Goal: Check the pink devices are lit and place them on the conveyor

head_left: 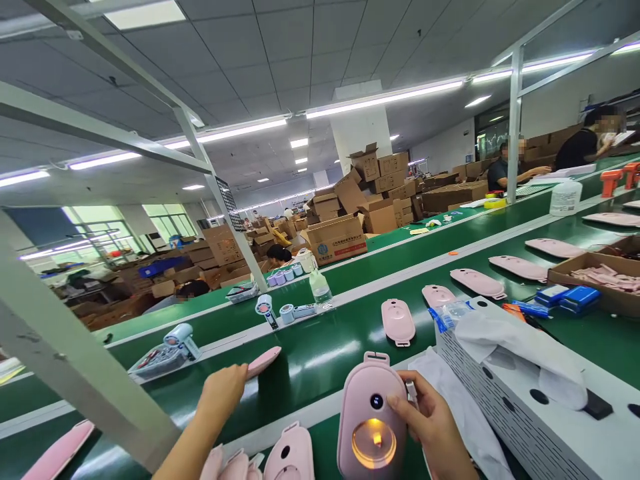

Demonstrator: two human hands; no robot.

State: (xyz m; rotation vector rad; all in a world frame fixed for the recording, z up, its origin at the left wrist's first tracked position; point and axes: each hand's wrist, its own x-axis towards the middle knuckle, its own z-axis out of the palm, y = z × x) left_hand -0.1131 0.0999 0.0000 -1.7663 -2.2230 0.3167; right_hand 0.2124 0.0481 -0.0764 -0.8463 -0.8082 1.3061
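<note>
the right hand (433, 427) is closed around a pink oval plastic device (371, 417) with a glowing amber lens, held low over the green conveyor belt (320, 360), while the left hand (223, 393) pinches a flat pink shell (263, 361) above it, and an open cardboard box (595, 283) to the right holds pale pink parts (603, 275).

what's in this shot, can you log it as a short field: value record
place: green conveyor belt at a factory line
right hand: right hand holds a lit pink device, amber lamp glowing
left hand: left hand holds a flat pink cover over the belt
on the belt: a row of pink shells running to the right
near right: white perforated box with a white bag on it
background: stacked cardboard boxes
</note>
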